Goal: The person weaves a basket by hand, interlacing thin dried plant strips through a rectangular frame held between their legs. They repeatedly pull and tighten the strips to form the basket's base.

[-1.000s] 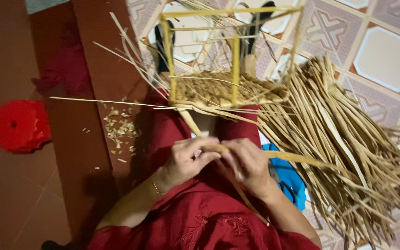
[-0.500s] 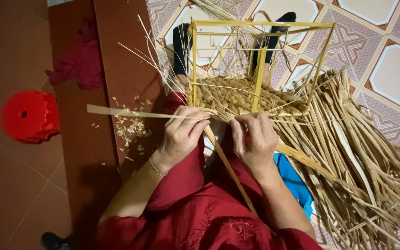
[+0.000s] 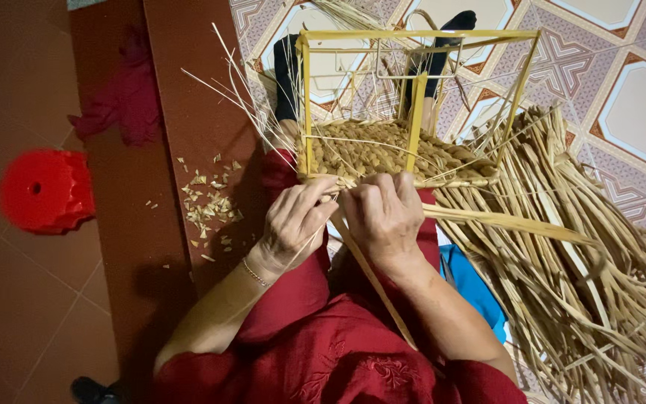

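A yellow wire frame [image 3: 306, 105] stands between my feet, with a woven straw base [image 3: 371, 150] inside it. My left hand [image 3: 293, 221] and my right hand [image 3: 383, 213] sit side by side at the near edge of that weave. Both pinch dry straw strands [image 3: 502, 222]. One flat strand runs from my right hand out to the right. Another strand [image 3: 379, 292] slants down across my red-clothed lap.
A big heap of loose straw [image 3: 577, 284] lies on the patterned tiles at the right. Small straw clippings [image 3: 207, 206] litter the brown floor at the left. Further left are a red plastic stool [image 3: 42, 191] and a red cloth [image 3: 125, 101]. A blue object [image 3: 472, 284] lies under my right arm.
The view has drawn closer to the frame. Both hands moved up to the weave's near edge. The long strand sticking out left is gone; a flat strand now runs right.
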